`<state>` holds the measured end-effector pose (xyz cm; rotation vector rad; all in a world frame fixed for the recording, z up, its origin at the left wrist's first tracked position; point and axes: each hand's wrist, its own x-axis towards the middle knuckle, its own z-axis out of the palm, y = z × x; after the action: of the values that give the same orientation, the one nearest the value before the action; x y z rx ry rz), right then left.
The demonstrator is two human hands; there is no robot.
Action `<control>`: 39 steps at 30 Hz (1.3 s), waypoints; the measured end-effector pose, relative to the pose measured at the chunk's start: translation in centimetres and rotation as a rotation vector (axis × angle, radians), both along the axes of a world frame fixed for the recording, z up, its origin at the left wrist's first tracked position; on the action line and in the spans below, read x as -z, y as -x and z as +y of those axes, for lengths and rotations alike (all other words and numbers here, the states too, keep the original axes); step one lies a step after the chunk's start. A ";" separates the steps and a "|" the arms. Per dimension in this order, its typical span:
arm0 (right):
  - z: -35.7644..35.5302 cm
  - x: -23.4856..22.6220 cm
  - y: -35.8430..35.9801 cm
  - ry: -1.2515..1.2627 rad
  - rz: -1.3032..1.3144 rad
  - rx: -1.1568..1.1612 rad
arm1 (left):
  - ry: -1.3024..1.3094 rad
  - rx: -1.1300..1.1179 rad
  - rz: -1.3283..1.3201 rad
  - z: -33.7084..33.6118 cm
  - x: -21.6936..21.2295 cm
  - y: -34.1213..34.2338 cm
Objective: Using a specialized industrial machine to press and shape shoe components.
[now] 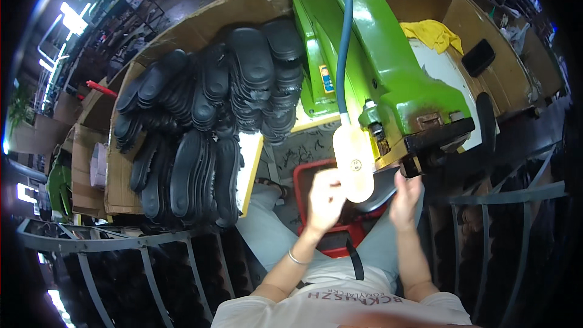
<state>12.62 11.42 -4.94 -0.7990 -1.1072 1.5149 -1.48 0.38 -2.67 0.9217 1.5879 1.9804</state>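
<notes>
A black shoe sole is held low under the head of a green machine, over my lap. My right hand grips its right end, thumb up, close below the machine's dark metal tip. On the other side my left hand is closed, fingers curled at the sole's left end. A bright oval lamp on a blue flexible neck hides part of the sole and the left fingertips.
Stacked black soles fill the left side of the table, backed by a cardboard wall. Below the machine is a red bin. A yellow cloth and a black phone-like slab lie right. Metal racks flank my legs.
</notes>
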 end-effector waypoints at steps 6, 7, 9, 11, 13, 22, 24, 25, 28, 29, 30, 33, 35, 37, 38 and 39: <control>23.5 2.2 2.8 -0.071 -0.242 -0.033 | 0.101 -0.709 0.890 4.4 -7.8 15.1; 31.0 3.5 -0.3 -0.213 -0.453 0.088 | 0.130 -0.733 1.003 8.4 -9.2 14.9; 29.6 4.0 4.2 -0.345 -1.211 0.104 | 0.425 -0.843 1.114 9.8 -7.8 18.4; 28.0 3.1 6.7 -0.429 -1.394 0.220 | 0.471 -0.739 1.063 9.3 -7.2 21.2; 26.9 3.3 7.3 -0.388 -1.331 0.307 | 0.357 -0.797 1.055 8.1 -7.1 22.5; 24.8 3.4 3.4 -0.612 -1.096 0.250 | -0.415 -0.614 0.251 -7.7 -8.0 13.1; 24.5 3.4 2.5 -0.609 -1.085 0.262 | -0.466 -0.537 0.129 -10.2 -6.7 10.3; 23.8 5.4 5.3 -0.596 -1.013 0.203 | -0.385 -0.487 0.083 -12.0 -6.0 9.2; 20.4 3.4 3.9 -0.628 -1.052 0.316 | -0.343 -0.282 -0.288 -12.4 -1.9 7.1; 18.9 3.1 4.6 -0.676 -1.019 0.325 | -0.322 -0.221 -0.371 -12.6 -1.6 6.0; 17.9 2.0 4.4 -0.601 -1.037 0.275 | -0.292 -0.248 -0.473 -12.5 -1.3 5.3; 22.0 1.0 -5.5 -0.608 -1.381 0.718 | -0.340 -0.029 -0.738 -9.5 -0.7 2.8; 25.7 -0.2 -11.2 -0.461 -1.536 0.883 | -0.355 0.068 -0.899 -8.7 0.5 3.6; 27.9 -2.2 -17.9 -0.207 -1.744 0.891 | -0.336 0.233 -1.172 -7.3 2.0 2.5; 28.5 -2.0 -20.2 -0.091 -1.796 0.773 | -0.361 0.201 -1.325 -6.5 1.6 1.5; 29.1 -1.8 -22.2 -0.005 -1.729 0.543 | -0.270 0.163 -1.343 -6.4 3.2 1.7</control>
<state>34.81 40.53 -3.12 -2.2982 -1.7513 0.0436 -3.16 -5.97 -5.88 -0.2764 0.4597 1.9363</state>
